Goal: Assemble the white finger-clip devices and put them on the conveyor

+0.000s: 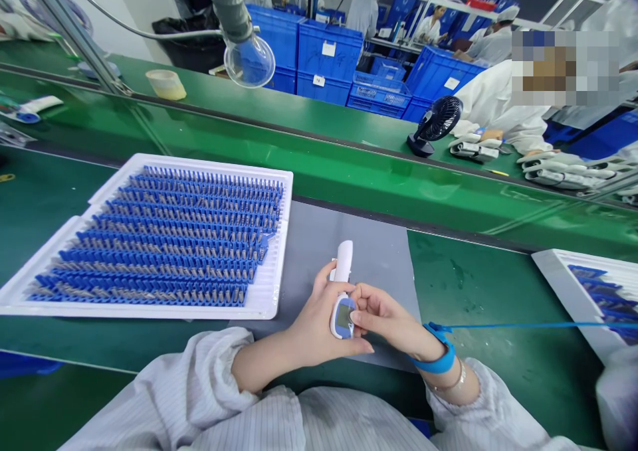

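Observation:
A white handheld device (343, 260) with a blue face and a small grey display is held above the grey mat (383, 252). My left hand (319, 321) is wrapped round its head from the left, thumb below the display. At the right edge of the display, my right hand (381, 315) has its thumb and fingers pinched together; whatever may be between them is too small to make out. Round my right wrist is a blue strap (441, 358) with a cord running right. Left of the mat lies a white tray (274, 291) with rows of small blue parts.
Another white tray (563, 278) with blue parts stands at the right. Beyond the green ledge (323, 122) are a black fan (438, 122), a clear extraction hood (249, 59), a yellowish cup (166, 84), blue crates (329, 52) and several people. White device parts (476, 149) lie near one person.

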### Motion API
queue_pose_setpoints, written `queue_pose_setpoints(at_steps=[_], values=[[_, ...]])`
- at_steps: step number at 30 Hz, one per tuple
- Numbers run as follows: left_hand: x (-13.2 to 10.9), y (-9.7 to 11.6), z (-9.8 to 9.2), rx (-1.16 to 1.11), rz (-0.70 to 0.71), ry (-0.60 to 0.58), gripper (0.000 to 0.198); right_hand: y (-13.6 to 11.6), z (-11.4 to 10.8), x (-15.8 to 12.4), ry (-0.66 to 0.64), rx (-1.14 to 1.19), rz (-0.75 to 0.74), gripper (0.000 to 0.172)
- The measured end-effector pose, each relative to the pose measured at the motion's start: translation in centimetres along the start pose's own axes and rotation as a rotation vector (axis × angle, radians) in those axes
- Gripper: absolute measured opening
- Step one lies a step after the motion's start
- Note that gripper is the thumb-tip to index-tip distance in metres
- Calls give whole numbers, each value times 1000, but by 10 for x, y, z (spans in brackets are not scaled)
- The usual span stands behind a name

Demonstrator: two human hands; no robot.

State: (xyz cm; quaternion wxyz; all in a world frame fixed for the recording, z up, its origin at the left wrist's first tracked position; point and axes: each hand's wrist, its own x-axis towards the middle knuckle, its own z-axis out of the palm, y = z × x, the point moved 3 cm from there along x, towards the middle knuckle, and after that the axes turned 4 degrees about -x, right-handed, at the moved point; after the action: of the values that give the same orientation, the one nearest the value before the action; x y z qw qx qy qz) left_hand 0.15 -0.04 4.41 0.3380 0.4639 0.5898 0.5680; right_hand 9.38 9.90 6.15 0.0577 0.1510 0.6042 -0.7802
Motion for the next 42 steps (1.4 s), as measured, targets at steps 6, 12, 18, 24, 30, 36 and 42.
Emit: queue_pose_setpoints(at_steps=[6,12,18,24,30,36,42], values=[[-1,8,0,22,97,3,53,9,3,5,31,43,-44,33],[4,1,-5,-257,-100,-32,66,0,5,8,139,-201,-147,26],[11,-8,-6,-890,-393,69,52,-28,-39,-7,825,-859,-677,9],[15,-14,-7,-965,-556,220,38,3,-83,4,619,-436,-354,37],[14,-18,-6,-860,-543,242,42,13,-68,8,508,-393,-300,37],[10,-26,-3,-696,-498,228,36,12,-50,8,645,-458,-277,47],[9,-28,-1,-612,-447,217,33,14,-46,13,667,-444,-243,37]])
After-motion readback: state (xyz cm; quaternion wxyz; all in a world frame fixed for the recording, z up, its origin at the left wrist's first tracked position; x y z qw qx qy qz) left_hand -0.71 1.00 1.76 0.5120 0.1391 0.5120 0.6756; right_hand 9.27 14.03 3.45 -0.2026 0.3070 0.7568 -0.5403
